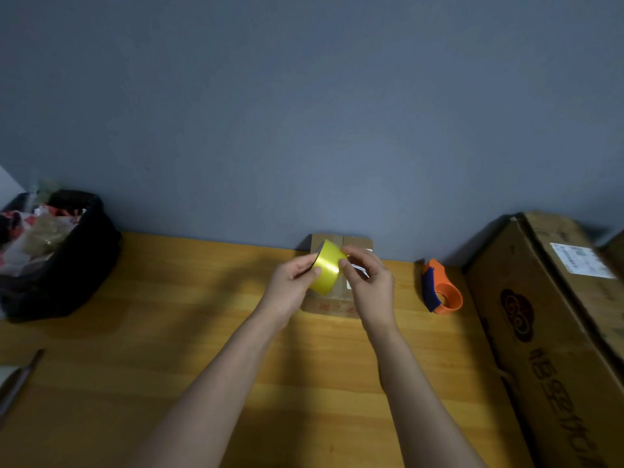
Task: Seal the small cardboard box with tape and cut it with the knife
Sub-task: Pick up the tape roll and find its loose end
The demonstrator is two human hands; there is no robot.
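Note:
A small cardboard box lies on the wooden table against the blue wall, partly hidden behind my hands. Just above it I hold a yellow tape roll. My left hand grips the roll's left side with thumb and fingers. At the roll's right edge my right hand pinches with its fingertips; whether a tape end is lifted I cannot tell. A knife rests at the table's left edge, far from both hands.
An orange and blue tape dispenser stands right of the box. A large cardboard carton fills the right side. A black bin stuffed with wrappers sits at the far left. Bare wooden table stretches between.

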